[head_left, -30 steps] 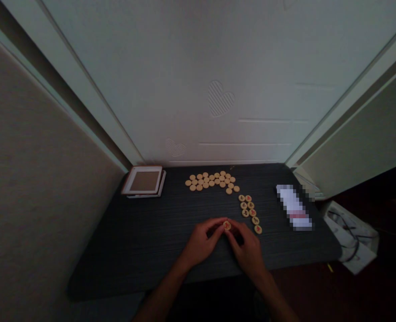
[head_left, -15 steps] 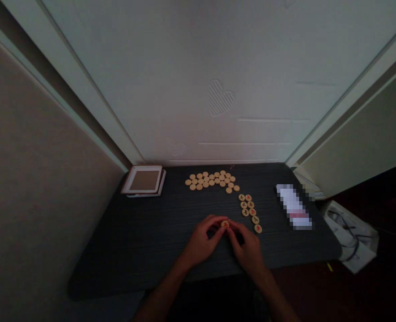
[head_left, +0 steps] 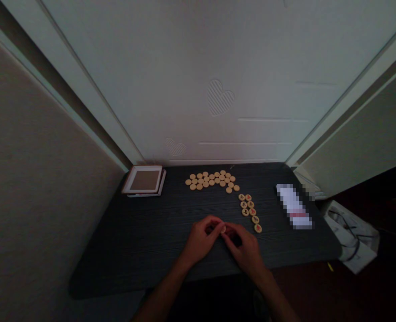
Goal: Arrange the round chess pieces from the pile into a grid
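My left hand (head_left: 202,239) and my right hand (head_left: 244,243) meet over the front middle of the dark table, their fingertips closed on one round wooden xiangqi piece (head_left: 223,229). Fingers cover much of that piece. Right of my right hand, several pieces with red or black characters lie face up in a slanting double line, the nearest being a red-marked piece (head_left: 258,228). Farther back, a curved cluster of blank-side-up pieces (head_left: 206,180) rests on the table.
A shallow box with a white rim (head_left: 159,179) sits at the table's back left. Toward the right lies a blurred-out phone-like object (head_left: 293,206). A white bag (head_left: 355,259) with cords stands beyond the table's (head_left: 134,250) right edge. A white panel rises behind.
The piece between my hands has tilted and dropped slightly toward me, and my fingers now cover more of its face. The pieces on the table stay where they were.
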`<action>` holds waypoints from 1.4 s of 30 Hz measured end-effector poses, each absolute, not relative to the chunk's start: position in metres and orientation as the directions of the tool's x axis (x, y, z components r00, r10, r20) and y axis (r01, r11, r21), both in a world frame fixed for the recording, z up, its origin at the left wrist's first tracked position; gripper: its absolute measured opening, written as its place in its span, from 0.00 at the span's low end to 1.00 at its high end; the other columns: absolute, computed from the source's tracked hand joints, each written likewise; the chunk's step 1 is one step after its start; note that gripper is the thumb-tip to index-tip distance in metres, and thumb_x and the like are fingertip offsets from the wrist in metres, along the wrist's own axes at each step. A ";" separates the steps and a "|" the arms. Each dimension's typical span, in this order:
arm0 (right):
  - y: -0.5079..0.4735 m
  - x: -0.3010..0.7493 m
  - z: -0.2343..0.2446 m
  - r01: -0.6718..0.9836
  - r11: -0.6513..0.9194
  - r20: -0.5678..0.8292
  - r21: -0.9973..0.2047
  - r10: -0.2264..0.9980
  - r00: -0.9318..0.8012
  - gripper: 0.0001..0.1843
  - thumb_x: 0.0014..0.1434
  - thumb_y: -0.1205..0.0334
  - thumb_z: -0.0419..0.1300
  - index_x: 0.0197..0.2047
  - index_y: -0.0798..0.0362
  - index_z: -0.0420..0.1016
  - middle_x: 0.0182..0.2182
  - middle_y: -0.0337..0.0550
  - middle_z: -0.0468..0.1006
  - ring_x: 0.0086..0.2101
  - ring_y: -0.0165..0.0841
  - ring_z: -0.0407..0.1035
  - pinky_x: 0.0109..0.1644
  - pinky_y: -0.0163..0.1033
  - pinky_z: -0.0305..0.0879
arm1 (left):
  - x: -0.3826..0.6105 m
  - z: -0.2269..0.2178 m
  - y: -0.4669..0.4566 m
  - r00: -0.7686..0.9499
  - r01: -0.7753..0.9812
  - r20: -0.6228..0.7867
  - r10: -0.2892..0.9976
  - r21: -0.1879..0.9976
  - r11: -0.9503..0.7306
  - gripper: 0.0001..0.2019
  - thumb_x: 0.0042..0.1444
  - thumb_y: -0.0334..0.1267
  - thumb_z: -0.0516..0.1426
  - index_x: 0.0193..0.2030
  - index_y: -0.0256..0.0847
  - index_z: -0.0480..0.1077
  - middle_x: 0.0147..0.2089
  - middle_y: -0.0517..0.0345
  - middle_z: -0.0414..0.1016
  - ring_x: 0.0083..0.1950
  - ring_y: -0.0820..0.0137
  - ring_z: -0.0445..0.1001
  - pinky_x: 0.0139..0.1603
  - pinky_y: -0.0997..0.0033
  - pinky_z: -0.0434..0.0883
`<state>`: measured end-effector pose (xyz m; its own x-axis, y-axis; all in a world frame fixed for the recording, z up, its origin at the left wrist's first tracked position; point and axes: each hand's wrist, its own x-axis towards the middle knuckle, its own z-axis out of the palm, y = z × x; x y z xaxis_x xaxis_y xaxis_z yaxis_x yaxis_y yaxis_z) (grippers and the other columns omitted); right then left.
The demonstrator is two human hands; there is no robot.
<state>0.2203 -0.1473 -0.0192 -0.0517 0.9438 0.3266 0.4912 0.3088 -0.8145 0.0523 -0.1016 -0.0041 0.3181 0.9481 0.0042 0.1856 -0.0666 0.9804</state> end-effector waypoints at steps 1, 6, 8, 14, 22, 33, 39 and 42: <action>-0.147 0.220 -0.019 0.490 0.308 0.327 -0.816 0.944 -0.049 0.13 0.66 0.58 0.60 0.53 0.49 0.76 0.39 0.44 0.83 0.36 0.34 0.79 0.42 0.38 0.78 | 0.052 -0.003 -0.101 0.320 0.188 0.004 0.947 0.980 -0.068 0.10 0.64 0.44 0.58 0.41 0.41 0.77 0.38 0.56 0.83 0.40 0.65 0.81 0.44 0.69 0.76; -0.147 0.220 -0.018 0.483 0.300 0.328 -0.823 0.944 -0.026 0.15 0.67 0.58 0.59 0.56 0.48 0.74 0.41 0.44 0.82 0.37 0.35 0.78 0.43 0.39 0.78 | 0.052 0.001 -0.101 0.338 0.187 0.012 0.941 0.979 -0.080 0.11 0.65 0.44 0.57 0.45 0.43 0.79 0.43 0.56 0.84 0.44 0.64 0.81 0.49 0.68 0.76; -0.147 0.220 -0.018 0.487 0.293 0.332 -0.823 0.943 -0.006 0.16 0.67 0.58 0.58 0.57 0.48 0.74 0.41 0.44 0.82 0.36 0.35 0.79 0.43 0.39 0.78 | 0.052 0.003 -0.102 0.346 0.186 0.026 0.938 0.978 -0.096 0.12 0.65 0.44 0.57 0.47 0.44 0.79 0.46 0.55 0.84 0.47 0.63 0.81 0.52 0.67 0.76; -0.146 0.220 -0.017 0.492 0.278 0.336 -0.825 0.941 0.030 0.14 0.67 0.59 0.59 0.55 0.49 0.75 0.41 0.44 0.83 0.36 0.35 0.79 0.42 0.38 0.78 | 0.053 0.008 -0.103 0.380 0.168 0.039 0.924 0.980 -0.110 0.14 0.66 0.43 0.57 0.53 0.45 0.78 0.52 0.55 0.82 0.53 0.62 0.80 0.58 0.64 0.74; -0.146 0.220 -0.016 0.488 0.274 0.340 -0.829 0.939 0.049 0.15 0.67 0.58 0.58 0.55 0.49 0.76 0.43 0.47 0.84 0.38 0.37 0.80 0.43 0.40 0.78 | 0.053 0.009 -0.104 0.405 0.139 0.024 0.914 0.986 -0.088 0.15 0.64 0.42 0.58 0.55 0.44 0.76 0.51 0.52 0.82 0.50 0.62 0.81 0.56 0.61 0.75; -0.146 0.222 -0.013 0.424 0.183 0.247 -0.887 0.964 0.101 0.12 0.66 0.55 0.60 0.49 0.50 0.78 0.39 0.45 0.84 0.37 0.37 0.80 0.42 0.39 0.77 | 0.053 0.004 -0.105 0.415 0.111 0.049 0.908 0.988 -0.104 0.11 0.64 0.40 0.59 0.51 0.44 0.76 0.48 0.54 0.83 0.48 0.65 0.81 0.54 0.65 0.75; -0.147 0.224 -0.016 0.420 0.116 0.191 -0.900 0.971 0.141 0.11 0.65 0.52 0.61 0.41 0.50 0.79 0.33 0.42 0.84 0.33 0.36 0.79 0.37 0.37 0.75 | 0.050 0.005 -0.106 0.456 0.193 0.050 0.889 0.969 -0.154 0.10 0.64 0.40 0.59 0.50 0.45 0.78 0.48 0.57 0.83 0.48 0.65 0.80 0.54 0.67 0.74; -0.147 0.225 -0.015 0.444 0.124 0.202 -0.887 0.971 0.132 0.11 0.67 0.54 0.59 0.40 0.50 0.79 0.33 0.42 0.84 0.32 0.35 0.79 0.37 0.36 0.74 | 0.051 0.005 -0.106 0.460 0.196 0.051 0.887 0.968 -0.157 0.10 0.64 0.40 0.59 0.50 0.46 0.78 0.48 0.57 0.83 0.47 0.66 0.81 0.53 0.68 0.74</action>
